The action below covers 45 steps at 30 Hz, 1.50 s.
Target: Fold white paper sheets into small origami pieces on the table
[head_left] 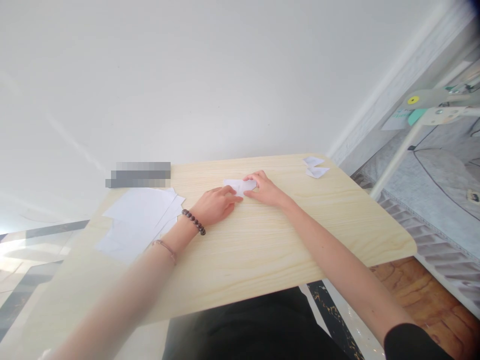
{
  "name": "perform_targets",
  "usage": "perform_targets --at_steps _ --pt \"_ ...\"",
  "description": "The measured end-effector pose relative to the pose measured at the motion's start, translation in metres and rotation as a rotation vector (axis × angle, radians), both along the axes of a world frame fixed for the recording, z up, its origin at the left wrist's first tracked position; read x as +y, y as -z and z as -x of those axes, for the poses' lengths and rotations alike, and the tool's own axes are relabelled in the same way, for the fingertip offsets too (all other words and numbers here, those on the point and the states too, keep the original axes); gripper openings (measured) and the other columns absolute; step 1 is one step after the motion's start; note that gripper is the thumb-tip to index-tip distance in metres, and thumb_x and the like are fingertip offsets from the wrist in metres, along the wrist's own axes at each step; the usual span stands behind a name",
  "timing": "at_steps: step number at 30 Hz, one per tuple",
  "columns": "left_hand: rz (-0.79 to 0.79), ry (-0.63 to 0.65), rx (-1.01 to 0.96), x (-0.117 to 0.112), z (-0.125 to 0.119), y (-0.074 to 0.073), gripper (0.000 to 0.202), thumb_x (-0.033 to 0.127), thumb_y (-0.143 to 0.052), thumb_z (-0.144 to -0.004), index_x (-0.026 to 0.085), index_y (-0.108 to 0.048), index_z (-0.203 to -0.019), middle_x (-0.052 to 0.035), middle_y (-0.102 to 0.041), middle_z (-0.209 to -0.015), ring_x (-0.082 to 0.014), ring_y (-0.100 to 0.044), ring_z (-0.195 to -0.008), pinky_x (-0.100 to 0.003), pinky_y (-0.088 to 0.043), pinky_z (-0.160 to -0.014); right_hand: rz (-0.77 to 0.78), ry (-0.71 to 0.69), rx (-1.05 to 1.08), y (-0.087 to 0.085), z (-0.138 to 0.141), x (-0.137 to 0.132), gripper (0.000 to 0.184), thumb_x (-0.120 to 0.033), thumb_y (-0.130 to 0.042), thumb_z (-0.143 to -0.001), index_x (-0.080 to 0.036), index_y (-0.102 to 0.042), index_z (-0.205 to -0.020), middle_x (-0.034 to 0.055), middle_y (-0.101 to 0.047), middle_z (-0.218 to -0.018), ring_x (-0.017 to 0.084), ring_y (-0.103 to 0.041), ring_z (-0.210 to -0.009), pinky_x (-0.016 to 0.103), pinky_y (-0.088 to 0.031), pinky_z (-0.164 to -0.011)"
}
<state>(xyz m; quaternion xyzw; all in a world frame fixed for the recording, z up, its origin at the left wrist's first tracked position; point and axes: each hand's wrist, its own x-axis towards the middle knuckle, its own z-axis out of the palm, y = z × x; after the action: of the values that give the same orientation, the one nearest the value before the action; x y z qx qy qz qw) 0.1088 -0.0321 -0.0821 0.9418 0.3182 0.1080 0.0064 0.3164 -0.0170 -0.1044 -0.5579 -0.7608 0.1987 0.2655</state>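
A small folded piece of white paper (pixel 238 187) lies near the middle of the table, with creases showing on it. My left hand (pixel 214 205) grips its lower left part, the index finger on top and the thumb close to the near edge. At its right end, my right hand (pixel 268 191) curls around it, fingers on the far side and thumb on the near side. Both hands rest low over the tabletop, partly hiding the paper's ends.
Loose white sheets (pixel 138 215) lie overlapping on the left of the wooden table (pixel 240 270). Two folded paper pieces (pixel 317 172) sit at the far right corner. A blurred-out dark patch (pixel 140 176) covers the far left edge. A wall stands behind; a white metal frame (pixel 397 150) stands at right.
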Motion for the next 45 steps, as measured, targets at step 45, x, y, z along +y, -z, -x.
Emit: perform_targets --at_steps 45 --pt "-0.016 0.013 -0.013 0.0006 0.0000 0.0025 0.031 0.023 -0.037 -0.084 0.029 -0.056 -0.108 -0.0038 -0.053 -0.107 -0.0169 -0.055 -0.088 -0.031 -0.044 -0.076 0.079 -0.022 0.112 -0.0059 -0.0049 0.0009 0.050 -0.016 -0.049 -0.070 -0.026 -0.041 -0.118 0.0041 -0.036 -0.108 0.007 -0.047 -0.070 0.028 -0.042 -0.081"
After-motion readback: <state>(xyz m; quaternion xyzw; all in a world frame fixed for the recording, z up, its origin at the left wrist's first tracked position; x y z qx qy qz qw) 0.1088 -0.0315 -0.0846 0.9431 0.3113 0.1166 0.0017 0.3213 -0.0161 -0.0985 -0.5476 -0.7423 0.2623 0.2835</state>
